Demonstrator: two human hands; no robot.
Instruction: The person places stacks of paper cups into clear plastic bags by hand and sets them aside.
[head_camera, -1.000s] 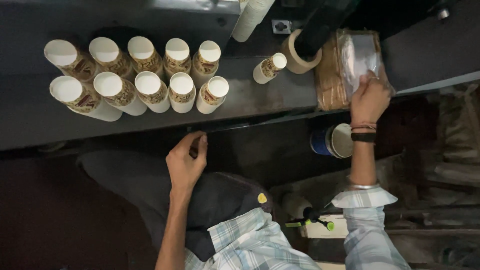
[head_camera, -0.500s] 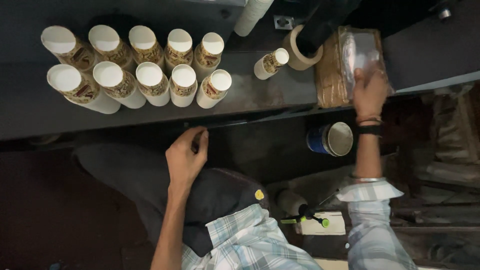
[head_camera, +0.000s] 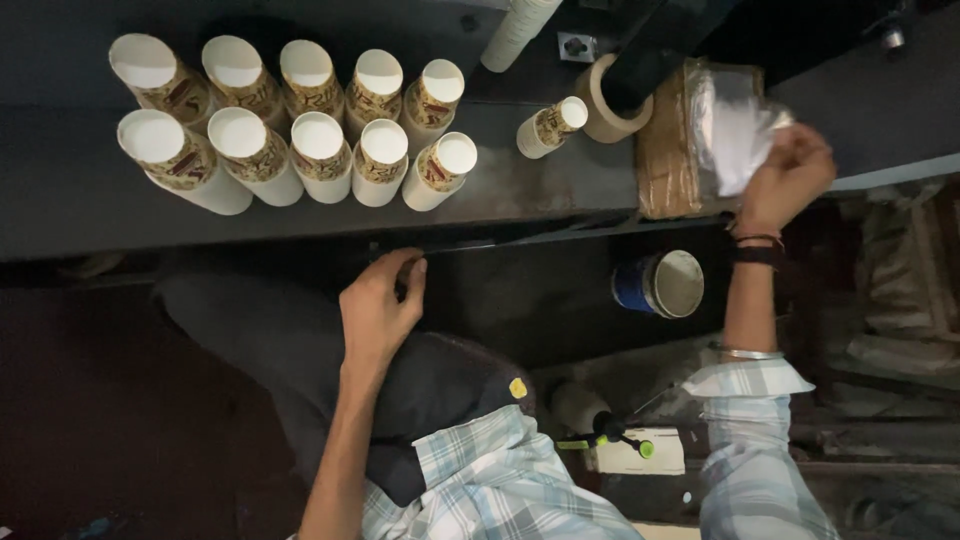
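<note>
My right hand (head_camera: 787, 178) pinches a clear plastic bag (head_camera: 730, 130) lifted off a stack of such bags on a brown cardboard piece (head_camera: 662, 160) at the right of the dark table (head_camera: 100, 200). My left hand (head_camera: 380, 310) rests with curled fingers on my dark-clad knee, just below the table's front edge, and holds nothing. Two rows of stacked paper cups (head_camera: 300, 130), white inside with printed sides, stand at the table's left. One short cup stack (head_camera: 550, 125) stands alone near the middle.
A roll of tan tape (head_camera: 598, 112) sits beside the cardboard, partly under a dark machine part. A tall white cup stack (head_camera: 515, 30) leans at the top. Below the table are a blue tin (head_camera: 660, 285) and a white box with a green-tipped tool (head_camera: 625, 445).
My right hand has moved right and pulled the clear bag up off the stack. My left hand has stayed on the knee near the table's edge.
</note>
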